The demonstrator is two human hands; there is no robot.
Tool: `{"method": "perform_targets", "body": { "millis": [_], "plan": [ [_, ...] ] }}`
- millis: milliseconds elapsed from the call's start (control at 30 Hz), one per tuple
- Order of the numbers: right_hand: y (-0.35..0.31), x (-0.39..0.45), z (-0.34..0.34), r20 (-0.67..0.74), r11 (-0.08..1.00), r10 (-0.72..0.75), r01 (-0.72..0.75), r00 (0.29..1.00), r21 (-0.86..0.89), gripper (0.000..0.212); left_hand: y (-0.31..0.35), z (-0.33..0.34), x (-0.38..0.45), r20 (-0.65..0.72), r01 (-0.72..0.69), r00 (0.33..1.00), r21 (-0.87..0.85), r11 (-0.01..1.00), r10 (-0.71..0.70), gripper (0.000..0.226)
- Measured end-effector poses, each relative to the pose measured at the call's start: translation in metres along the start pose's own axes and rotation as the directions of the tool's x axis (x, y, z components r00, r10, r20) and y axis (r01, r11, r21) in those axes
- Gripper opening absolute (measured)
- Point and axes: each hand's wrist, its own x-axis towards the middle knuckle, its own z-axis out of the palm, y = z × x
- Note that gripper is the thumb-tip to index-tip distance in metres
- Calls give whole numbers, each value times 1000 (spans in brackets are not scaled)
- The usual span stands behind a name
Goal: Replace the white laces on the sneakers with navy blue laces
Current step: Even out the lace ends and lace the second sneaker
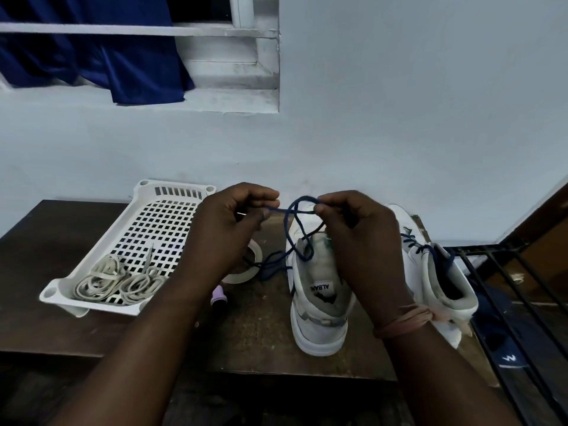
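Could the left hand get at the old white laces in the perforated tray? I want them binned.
Probably yes, once freed: the left hand pinches the navy blue lace; the coiled white laces lie uncovered in the open white perforated plastic tray beside it.

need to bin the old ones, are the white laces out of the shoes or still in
Out: the white laces lie coiled in the white tray, apart from both sneakers.

Navy lace (pixel 302 241) is looping up off the near white sneaker (pixel 319 302) between both hands, second sneaker (pixel 442 278) sitting right of them, old white laces (pixel 120 282) lying left.
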Motion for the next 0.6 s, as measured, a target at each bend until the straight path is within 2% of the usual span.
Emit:
{"method": "perform_targets", "body": {
  "millis": [67,133,167,267,333,367,400,467,533,600],
  "plan": [
    [-1,3,-3,-45,983,97,-88,994,158,3,-10,-6,2,-104,10,995,98,995,0,28],
    [-5,6,-6,-68,894,236,-189,969,406,6,-22,-13,5,-213,85,976,187,979,-44,27],
    [-7,7,-9,-90,858,278,-204,956,471,9,-27,-16,6,-252,139,965,267,954,-70,26],
    [-8,12,-18,-162,882,245,-151,956,446,10,-34,-21,5,-303,269,943,438,858,-141,27],
    [-8,12,-20,-116,923,163,-110,980,369,6,-25,-15,3,-221,236,963,415,879,-154,34],
    [-9,10,-19,-66,942,108,-81,992,325,5,-17,-11,2,-120,166,984,344,924,-133,39],
    [-10,7,-16,-11,959,52,-46,999,281,5,-7,-7,0,6,90,996,235,968,-94,43],
    [-14,0,-7,89,977,-56,36,995,210,10,15,3,-5,221,6,975,-1,1000,-5,45],
    [-15,-3,0,143,983,-113,90,983,157,14,25,11,-8,256,-94,962,-21,995,96,42],
    [-11,-2,0,134,990,-112,99,985,97,11,23,13,-8,166,-146,977,49,988,136,30]
  ]
}}
